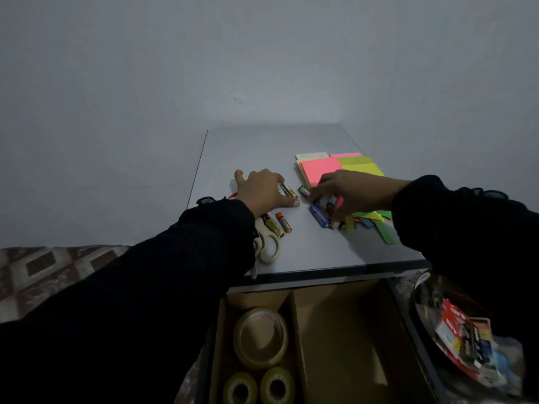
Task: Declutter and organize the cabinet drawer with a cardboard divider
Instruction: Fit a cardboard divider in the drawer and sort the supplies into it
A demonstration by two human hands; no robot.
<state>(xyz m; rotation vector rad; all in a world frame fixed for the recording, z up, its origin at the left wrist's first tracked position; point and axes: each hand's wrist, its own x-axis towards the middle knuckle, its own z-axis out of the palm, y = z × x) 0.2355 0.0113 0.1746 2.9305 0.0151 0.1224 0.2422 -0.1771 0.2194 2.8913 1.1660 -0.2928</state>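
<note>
Inside drawer's (344,330) left compartment, three tape rolls (261,338)

Both hands on grey cabinet top (291,147): left hand (262,189) covering batteries (287,191), right hand (347,193) gripping blue battery (319,217). Near, open drawer (350,330) with tape rolls (261,336) left of cardboard divider (299,330).

Both arms are covered by long black sleeves of a dark, loose cloth. The left sleeve (163,275) fills much of the near left side and ends at the wrist in a small gathered, frilled cuff (208,201). The right sleeve (466,228) comes in from the right and ends at the wrist too, with a ruffled trim (478,192) along its far edge. The left hand (262,189) and right hand (350,193) are bare, with no rings or watch showing.
</note>
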